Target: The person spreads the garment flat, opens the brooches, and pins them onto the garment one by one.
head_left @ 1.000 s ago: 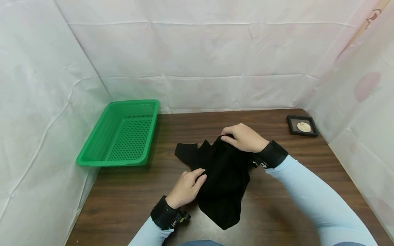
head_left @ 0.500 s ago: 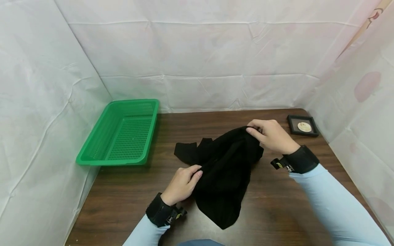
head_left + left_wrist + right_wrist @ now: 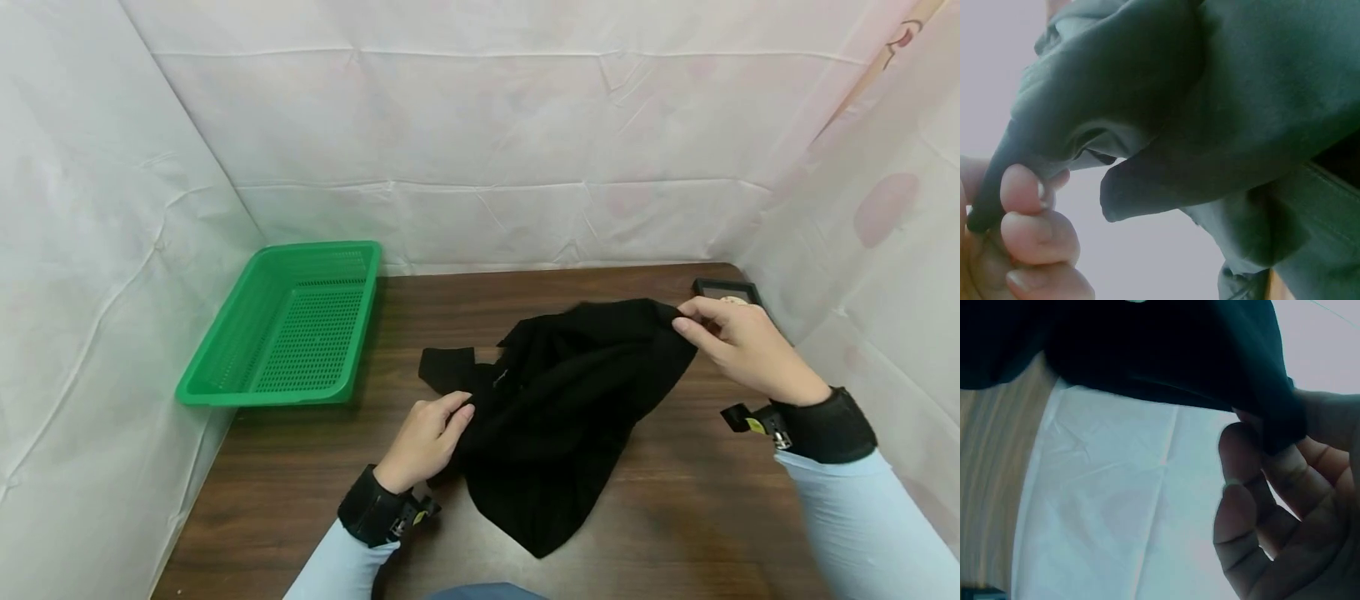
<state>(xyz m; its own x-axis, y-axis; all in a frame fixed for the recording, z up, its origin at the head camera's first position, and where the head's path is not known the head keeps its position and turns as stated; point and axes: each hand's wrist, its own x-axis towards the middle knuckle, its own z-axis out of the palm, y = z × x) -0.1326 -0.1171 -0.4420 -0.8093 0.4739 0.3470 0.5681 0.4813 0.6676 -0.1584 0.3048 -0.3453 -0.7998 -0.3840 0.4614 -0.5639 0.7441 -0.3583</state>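
A black cloth garment (image 3: 555, 417) is stretched between my two hands, with a lower corner hanging toward the near side of the table. My left hand (image 3: 423, 437) pinches its left edge between thumb and fingers; in the left wrist view the curled fingertips (image 3: 1041, 237) press on a fold of the cloth. Off to the right, my right hand (image 3: 750, 350) pinches the far right corner, and the right wrist view shows the thumb and fingers closed on the fabric tip (image 3: 1285, 425). A narrow flap of the garment lies on the table beyond my left hand.
At the back left stands a green plastic basket (image 3: 300, 342) with a slotted bottom. A small black frame (image 3: 720, 287) with a pale round disc lies at the back right, partly hidden behind my right hand. White sheets (image 3: 480, 125) enclose the wooden table (image 3: 300, 500).
My right hand has moved well to the right, drawing the garment's upper corner out so the cloth spreads wider. The left hand has shifted slightly left, keeping its pinch.
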